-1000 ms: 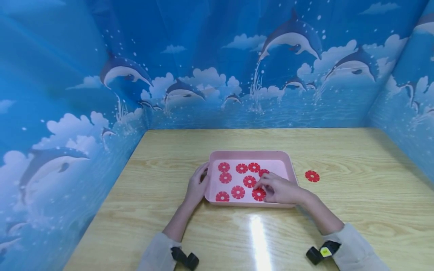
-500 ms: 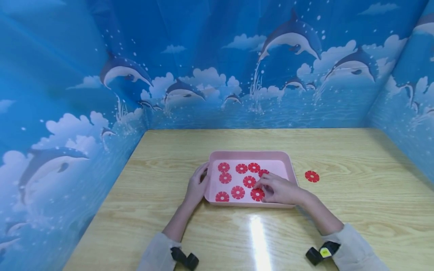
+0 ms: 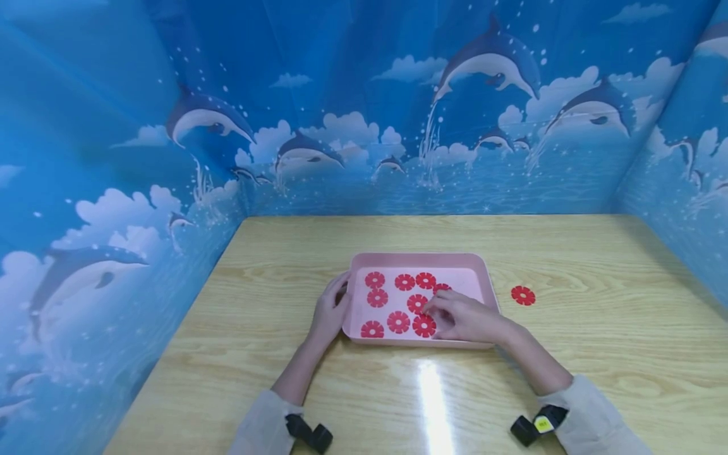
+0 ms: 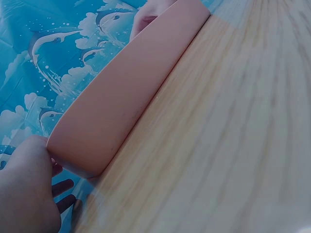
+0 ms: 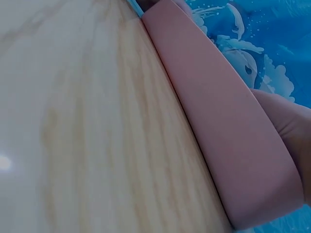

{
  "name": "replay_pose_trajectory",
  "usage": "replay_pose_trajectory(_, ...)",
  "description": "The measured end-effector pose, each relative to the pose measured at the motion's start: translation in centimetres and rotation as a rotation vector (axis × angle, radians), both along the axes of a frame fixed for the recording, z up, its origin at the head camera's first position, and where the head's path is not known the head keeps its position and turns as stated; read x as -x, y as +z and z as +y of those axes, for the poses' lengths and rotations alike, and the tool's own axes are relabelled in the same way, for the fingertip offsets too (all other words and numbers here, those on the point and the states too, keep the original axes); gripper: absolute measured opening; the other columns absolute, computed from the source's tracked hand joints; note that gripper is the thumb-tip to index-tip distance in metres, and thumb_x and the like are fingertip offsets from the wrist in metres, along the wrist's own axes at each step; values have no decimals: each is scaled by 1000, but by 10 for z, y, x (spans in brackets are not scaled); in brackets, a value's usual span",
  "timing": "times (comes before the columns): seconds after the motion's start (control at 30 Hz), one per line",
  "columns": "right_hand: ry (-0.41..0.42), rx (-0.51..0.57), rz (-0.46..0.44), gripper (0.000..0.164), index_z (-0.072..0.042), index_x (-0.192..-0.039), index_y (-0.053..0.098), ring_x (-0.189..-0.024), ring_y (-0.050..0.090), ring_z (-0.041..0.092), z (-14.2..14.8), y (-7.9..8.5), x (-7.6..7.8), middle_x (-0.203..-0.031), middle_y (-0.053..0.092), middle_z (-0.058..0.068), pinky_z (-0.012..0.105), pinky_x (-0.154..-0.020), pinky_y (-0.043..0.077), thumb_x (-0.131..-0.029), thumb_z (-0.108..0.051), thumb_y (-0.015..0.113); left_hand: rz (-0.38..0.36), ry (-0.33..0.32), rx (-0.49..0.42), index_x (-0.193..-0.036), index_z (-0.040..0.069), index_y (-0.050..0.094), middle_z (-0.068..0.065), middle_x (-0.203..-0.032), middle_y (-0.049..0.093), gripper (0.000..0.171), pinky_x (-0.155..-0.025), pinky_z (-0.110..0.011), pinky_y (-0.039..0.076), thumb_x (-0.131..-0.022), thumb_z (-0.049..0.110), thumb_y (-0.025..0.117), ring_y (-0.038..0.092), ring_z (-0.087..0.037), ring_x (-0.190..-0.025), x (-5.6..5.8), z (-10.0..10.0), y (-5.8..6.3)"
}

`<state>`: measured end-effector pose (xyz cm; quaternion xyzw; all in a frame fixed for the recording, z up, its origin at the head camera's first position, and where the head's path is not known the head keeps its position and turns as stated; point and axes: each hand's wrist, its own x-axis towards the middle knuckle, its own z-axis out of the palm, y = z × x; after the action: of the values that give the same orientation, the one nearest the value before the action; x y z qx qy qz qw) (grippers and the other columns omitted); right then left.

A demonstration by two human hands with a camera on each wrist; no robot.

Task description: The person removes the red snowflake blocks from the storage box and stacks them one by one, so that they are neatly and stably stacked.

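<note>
- The right hand [image 3: 469,319] is partly covering a notched red disc [image 3: 442,288] toward the back of a pink tray [image 3: 418,260].
- The tray's near wall is clipping the lower edge of the front-left disc [image 3: 372,328].
- In both wrist views, that wall is concealing the discs and the right fingertips.
- Fingers bent, thumb parted from forefinger, the right hand is touching the near-edge disc [image 3: 423,327]; whether it is pinching cannot be told.
- The left hand [image 3: 328,311] is resting, thumb and fingers loosely spread, against the tray's left wall.
- A lone disc [image 3: 523,295] is lying right of the tray.
</note>
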<state>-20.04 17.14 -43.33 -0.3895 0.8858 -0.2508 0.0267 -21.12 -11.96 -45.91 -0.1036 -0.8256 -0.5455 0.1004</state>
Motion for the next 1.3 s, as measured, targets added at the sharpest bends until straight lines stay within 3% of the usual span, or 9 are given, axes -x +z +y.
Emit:
replay_pose_trajectory(0.17,27,-2,24,37,-14,-108,64,-70,42,5,-9,2,0,-82,46,-7,21,-61,41,-74,-24,76,-9,5,5,-134,5,47,-11,-134,45,42,-96,-34,41,-92,3,49,50,-26,-113,0,0,1)
replay_pose_trajectory(0.63,-19,-41,35,39,-17,-110,65,-67,41,5,-9,2,0,-81,45,-8,20,-58,41,-74,-28,76,13,-7,-2,-134,3,46,-14,-134,44,42,-97,-38,40,-91,2,49,50,-30,-113,1,-2,-1)
replay_pose_trajectory(1.3,35,-51,-1,40,-12,-114,65,-73,42,7,-1,5,0,-85,47,-5,20,-62,43,-74,-14,73,30,-19,-8,-134,2,46,-13,-133,46,42,-96,-37,41,-92,2,49,51,-29,-112,0,-1,-2)
